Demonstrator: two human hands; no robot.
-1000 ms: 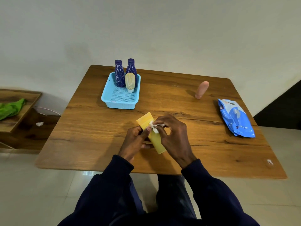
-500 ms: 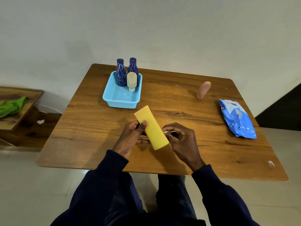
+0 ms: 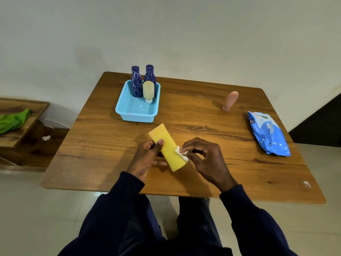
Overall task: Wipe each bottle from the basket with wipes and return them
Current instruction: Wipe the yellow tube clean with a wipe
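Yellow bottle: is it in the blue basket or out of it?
Out. The left hand holds the yellow bottle well clear of the basket, while the right hand presses a wipe on it.

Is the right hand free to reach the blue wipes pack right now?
Probably yes: only tabletop lies between the right hand and the wipes pack, though the hand pinches a wipe against the yellow bottle and would drop it first.

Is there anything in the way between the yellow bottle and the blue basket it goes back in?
No, nothing visible. Only bare table lies between the yellow bottle and the basket. The dark blue bottles and the cream bottle stand at the basket's far end, so its near part is free.
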